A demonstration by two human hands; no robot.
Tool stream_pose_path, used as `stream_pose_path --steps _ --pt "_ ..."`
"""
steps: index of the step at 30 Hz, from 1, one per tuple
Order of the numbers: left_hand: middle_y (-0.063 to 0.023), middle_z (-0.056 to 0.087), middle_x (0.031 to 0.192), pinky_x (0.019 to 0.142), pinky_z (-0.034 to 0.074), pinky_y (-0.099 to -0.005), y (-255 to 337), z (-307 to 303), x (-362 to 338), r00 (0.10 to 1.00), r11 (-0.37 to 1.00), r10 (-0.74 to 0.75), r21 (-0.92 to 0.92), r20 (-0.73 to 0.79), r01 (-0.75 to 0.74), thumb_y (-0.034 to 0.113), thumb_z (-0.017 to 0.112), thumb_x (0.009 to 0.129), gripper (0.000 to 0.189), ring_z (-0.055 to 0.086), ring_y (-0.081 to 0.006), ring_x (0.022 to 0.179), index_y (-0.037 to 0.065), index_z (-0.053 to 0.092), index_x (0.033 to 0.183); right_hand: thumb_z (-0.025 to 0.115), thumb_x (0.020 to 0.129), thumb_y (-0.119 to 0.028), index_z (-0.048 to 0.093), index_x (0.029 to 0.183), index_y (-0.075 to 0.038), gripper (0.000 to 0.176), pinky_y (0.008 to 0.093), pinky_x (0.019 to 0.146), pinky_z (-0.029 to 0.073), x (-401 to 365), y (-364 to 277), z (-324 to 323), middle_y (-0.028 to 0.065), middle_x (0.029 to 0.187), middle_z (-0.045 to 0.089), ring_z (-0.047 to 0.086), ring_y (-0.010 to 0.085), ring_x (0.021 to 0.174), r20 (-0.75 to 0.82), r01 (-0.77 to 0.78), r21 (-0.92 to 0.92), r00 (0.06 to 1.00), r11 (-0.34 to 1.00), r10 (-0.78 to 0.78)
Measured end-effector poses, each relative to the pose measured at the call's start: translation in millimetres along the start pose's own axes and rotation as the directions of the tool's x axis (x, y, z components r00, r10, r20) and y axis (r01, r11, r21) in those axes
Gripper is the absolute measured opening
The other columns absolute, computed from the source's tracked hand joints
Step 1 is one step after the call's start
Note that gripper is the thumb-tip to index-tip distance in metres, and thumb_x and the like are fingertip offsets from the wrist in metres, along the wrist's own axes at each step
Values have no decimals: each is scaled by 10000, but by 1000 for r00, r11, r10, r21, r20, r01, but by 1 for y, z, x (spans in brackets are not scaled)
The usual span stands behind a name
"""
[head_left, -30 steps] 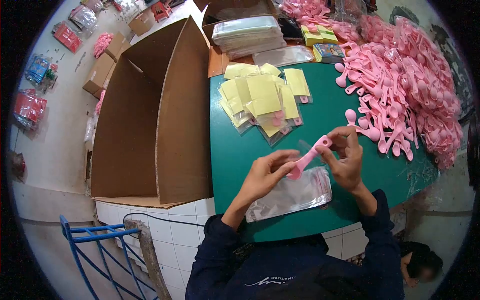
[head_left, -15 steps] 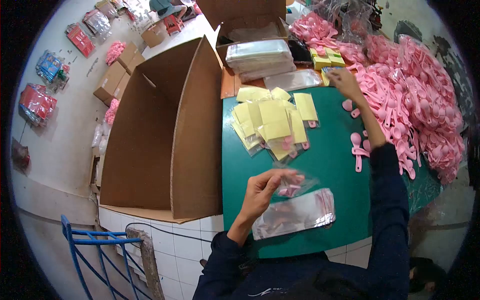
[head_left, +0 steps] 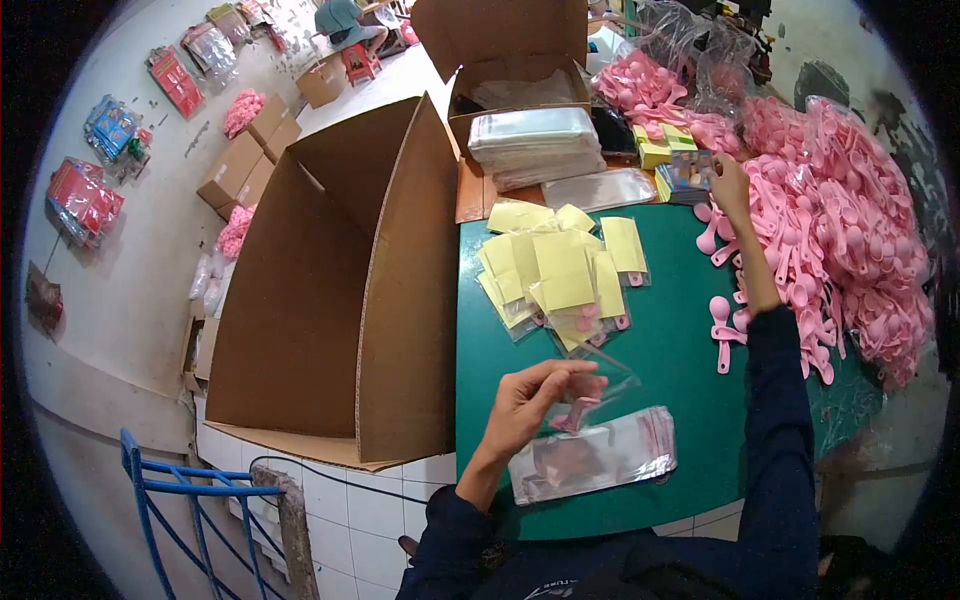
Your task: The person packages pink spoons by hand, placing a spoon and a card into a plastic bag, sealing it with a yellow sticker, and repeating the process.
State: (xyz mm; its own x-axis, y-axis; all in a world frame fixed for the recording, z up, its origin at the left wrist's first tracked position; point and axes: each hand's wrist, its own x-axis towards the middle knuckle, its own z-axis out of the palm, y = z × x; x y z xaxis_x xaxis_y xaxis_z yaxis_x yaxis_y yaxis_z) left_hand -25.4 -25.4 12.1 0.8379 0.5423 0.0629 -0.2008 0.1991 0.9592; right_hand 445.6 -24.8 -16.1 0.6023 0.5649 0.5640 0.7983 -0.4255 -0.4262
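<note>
My left hand (head_left: 524, 402) pinches a clear plastic bag (head_left: 618, 386) over the table, with a pink spoon (head_left: 572, 414) low inside it. Just below lies a stack of clear bags (head_left: 600, 455). At the far side of the table, my right hand (head_left: 729, 188) closes its fingers on the right edge of a dark printed card (head_left: 690, 168), above a stack of cards (head_left: 668, 188). Yellow cards in clear bags (head_left: 562, 270) lie heaped in the middle, pink spoons showing at some lower ends. Loose pink spoons (head_left: 722, 335) lie nearer me on the right.
A large open carton (head_left: 405, 300) stands left of the green table (head_left: 690, 400). Pink spoons are heaped (head_left: 800, 220) along the right side. Behind are more clear bags (head_left: 530, 135) and a smaller open box (head_left: 520, 90). A person (head_left: 345, 25) sits far back.
My right hand has shifted slightly at the card stack, and a dark printed card now shows tilted up at its fingers. My left hand still holds the bag. The whole view has shifted a little.
</note>
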Motion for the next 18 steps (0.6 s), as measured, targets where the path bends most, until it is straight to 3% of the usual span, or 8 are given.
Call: stream_pose_path --steps 1,3,5,7,10,11,14,18 --pt "-173 662 949 753 531 -318 3 0 3 1000 1000 -20 9 -5 20 216 439 966 320 653 -207 854 -39 600 1070 619 788 -153 558 1028 -2 290 386 617 489 -19 -31 -26 186 843 625 625 293 721 102 -17 181 995 983 -1" --pt "-169 663 947 758 527 -309 6 -2 10 999 996 -50 73 14 48 203 435 967 313 652 -201 859 -42 599 1072 570 841 -104 546 1031 2 219 291 564 483 -67 -109 -87 104 843 616 607 176 686 379 -152 635 916 758 -133" --pt "-157 663 942 760 521 -293 5 2 14 997 992 -72 105 24 69 181 434 967 299 648 -186 857 -49 600 1063 536 867 -51 534 1004 4 148 236 540 469 -116 -161 -131 44 839 581 566 96 655 516 -282 710 832 645 -205" --pt "-134 665 948 770 506 -266 0 2 16 996 993 -82 91 31 79 178 451 964 289 637 -157 868 -35 596 1095 535 840 17 540 951 4 111 246 535 450 -151 -187 -161 57 797 562 568 119 621 617 -346 617 770 707 -162" --pt "-116 672 910 761 507 -248 -2 5 16 996 993 -86 83 26 83 186 476 957 295 632 -130 836 -41 598 1100 540 826 28 548 928 16 103 260 536 443 -167 -199 -180 78 762 554 576 119 632 582 -70 499 765 864 -274" --pt "-115 673 898 757 510 -248 -2 6 16 995 991 -91 96 29 88 187 478 956 297 634 -129 831 -45 599 1096 546 816 36 552 916 29 100 272 536 442 -169 -196 -175 93 742 549 565 109 612 425 180 520 793 835 -436" --pt "-112 676 882 746 514 -243 -3 10 15 995 987 -99 127 26 95 191 483 953 298 637 -123 816 -46 604 1086 558 796 53 560 948 31 153 269 542 447 -169 -199 -179 100 750 565 559 123 580 441 231 503 760 833 -477" --pt "-116 678 888 734 517 -235 3 13 15 996 981 -76 183 44 67 190 483 952 287 638 -119 817 -33 614 1077 561 774 68 570 986 23 217 266 546 448 -173 -206 -191 107 781 581 570 148 589 424 -86 547 886 833 -187"
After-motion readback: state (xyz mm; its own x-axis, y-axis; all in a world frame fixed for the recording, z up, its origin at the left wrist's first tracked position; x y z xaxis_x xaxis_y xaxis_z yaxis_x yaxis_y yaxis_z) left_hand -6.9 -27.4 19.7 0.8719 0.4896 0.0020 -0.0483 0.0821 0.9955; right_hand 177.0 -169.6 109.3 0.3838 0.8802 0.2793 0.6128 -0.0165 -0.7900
